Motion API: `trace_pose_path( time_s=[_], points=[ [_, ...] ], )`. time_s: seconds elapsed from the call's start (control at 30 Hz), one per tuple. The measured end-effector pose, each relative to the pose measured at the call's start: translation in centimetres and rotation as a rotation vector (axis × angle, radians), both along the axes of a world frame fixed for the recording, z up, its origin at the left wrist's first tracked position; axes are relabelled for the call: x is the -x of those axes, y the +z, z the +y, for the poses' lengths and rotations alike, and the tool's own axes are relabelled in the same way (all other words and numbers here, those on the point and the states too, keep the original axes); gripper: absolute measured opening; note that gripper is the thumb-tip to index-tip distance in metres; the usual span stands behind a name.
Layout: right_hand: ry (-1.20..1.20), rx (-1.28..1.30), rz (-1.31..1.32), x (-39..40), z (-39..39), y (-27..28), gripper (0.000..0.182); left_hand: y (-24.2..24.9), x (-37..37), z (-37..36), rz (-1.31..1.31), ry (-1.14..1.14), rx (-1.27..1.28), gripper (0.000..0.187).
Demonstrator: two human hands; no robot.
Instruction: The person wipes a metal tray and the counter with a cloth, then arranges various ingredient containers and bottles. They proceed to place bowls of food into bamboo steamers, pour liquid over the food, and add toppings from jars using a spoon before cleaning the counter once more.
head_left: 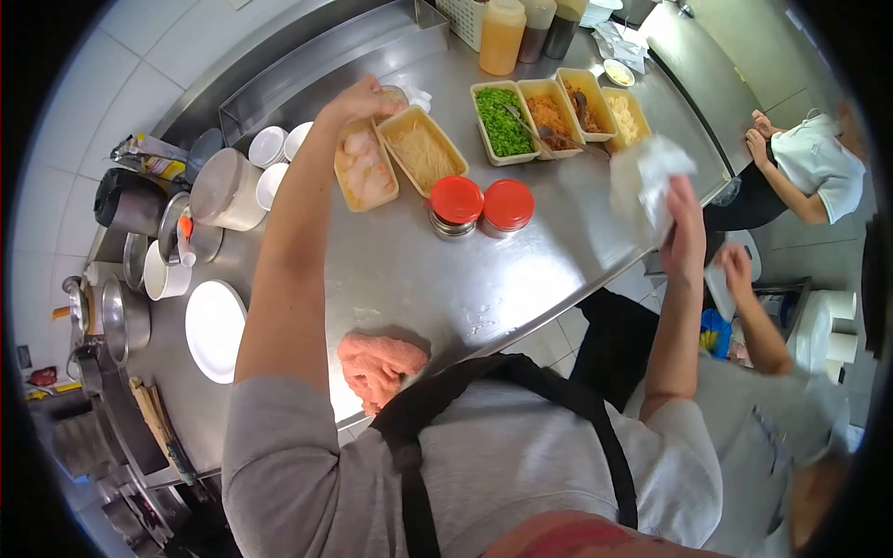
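Note:
My left hand [357,99] reaches to the far side of the steel table, its fingers curled beside a small round clear item [395,96]; what they grip I cannot tell. Just below it are a tub of pale pinkish pieces [365,169] and a tub of pale shreds [423,153]. On the right, my right hand [686,228] is closed on a crumpled thin white sheet [654,177], blurred by motion and raised near the table's right edge. Two red-lidded jars [456,201] stand between my arms.
Tubs of chopped green herbs [502,121] and orange shreds [547,113] stand at the back, with squeeze bottles [502,37] behind. A pink cloth [377,367] lies at the near edge. White plates [216,330] and bowls line the left. Two people [814,158] are at right.

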State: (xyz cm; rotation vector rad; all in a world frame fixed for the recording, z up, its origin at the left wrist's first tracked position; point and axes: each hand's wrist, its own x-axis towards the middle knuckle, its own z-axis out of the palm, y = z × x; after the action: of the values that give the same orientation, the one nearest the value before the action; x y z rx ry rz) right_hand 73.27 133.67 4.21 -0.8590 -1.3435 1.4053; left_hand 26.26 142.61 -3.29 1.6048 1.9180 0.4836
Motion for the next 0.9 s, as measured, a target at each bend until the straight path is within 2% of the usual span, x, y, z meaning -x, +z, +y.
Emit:
trace_pose_path(
  time_s=[0.13,0.2,0.23,0.27,0.33,0.43,0.47,0.53,0.57,0.63,0.67,0.73,0.77,0.8,0.87,0.9],
  points=[
    [0.128,-0.281,-0.355,7.4,3.8,4.9,0.036,0.4,0.7,-0.9,0.021,-0.038,0.082,0.082],
    [0.209,-0.319,-0.474,11.7,6.5,5.9,0.033,2.3,-0.4,-2.6,0.037,-0.012,0.116,0.084],
    [0.297,-0.200,-0.371,14.3,7.3,6.2,0.036,3.0,-0.6,-3.2,0.057,0.021,0.161,0.086],
    [0.297,-0.215,-0.452,16.2,10.0,5.3,0.040,2.5,-0.4,-3.3,0.049,0.025,0.152,0.086],
    [0.172,-0.085,-0.570,20.7,13.2,3.8,0.045,1.1,0.2,-3.1,0.087,0.000,0.091,0.087],
    [-0.008,-0.272,-0.802,25.7,21.0,-1.6,0.050,1.0,0.6,-3.4,0.082,-0.031,0.072,0.087],
    [0.001,-0.273,-0.804,26.8,22.0,-2.0,0.050,1.3,0.3,-4.0,0.078,-0.023,0.074,0.087],
    [-0.072,-0.316,-1.210,29.2,24.3,-2.5,0.047,2.5,0.6,-4.5,0.108,0.068,-0.140,0.076],
    [-0.053,-0.324,-1.212,29.9,25.7,-3.7,0.047,3.1,1.3,-4.6,0.105,0.086,-0.135,0.076],
    [-0.013,-0.248,-1.164,31.2,27.8,-6.4,0.054,3.9,3.2,-5.0,0.247,0.282,-0.243,0.058],
    [0.003,-0.258,-1.157,32.5,27.4,-7.1,0.054,3.5,4.4,-5.0,0.255,0.299,-0.240,0.058],
    [-0.328,-0.146,-1.097,34.6,26.5,-9.0,0.046,2.2,6.4,-4.9,0.448,0.352,-0.151,0.049],
    [-0.287,-0.216,-1.186,35.6,26.6,-9.7,0.037,0.9,7.5,-4.4,0.451,0.362,-0.146,0.049],
    [-0.279,-0.215,-1.187,36.1,27.0,-10.1,0.037,-0.3,8.5,-3.7,0.494,0.278,-0.123,0.049],
    [-0.067,-0.394,-1.322,35.8,25.6,-10.4,0.034,-1.7,9.0,-3.3,0.524,0.173,-0.083,0.051],
    [-0.140,-0.385,-1.233,35.6,25.2,-10.9,0.030,-1.8,8.9,-3.1,0.529,0.170,-0.063,0.052]
  ],
)
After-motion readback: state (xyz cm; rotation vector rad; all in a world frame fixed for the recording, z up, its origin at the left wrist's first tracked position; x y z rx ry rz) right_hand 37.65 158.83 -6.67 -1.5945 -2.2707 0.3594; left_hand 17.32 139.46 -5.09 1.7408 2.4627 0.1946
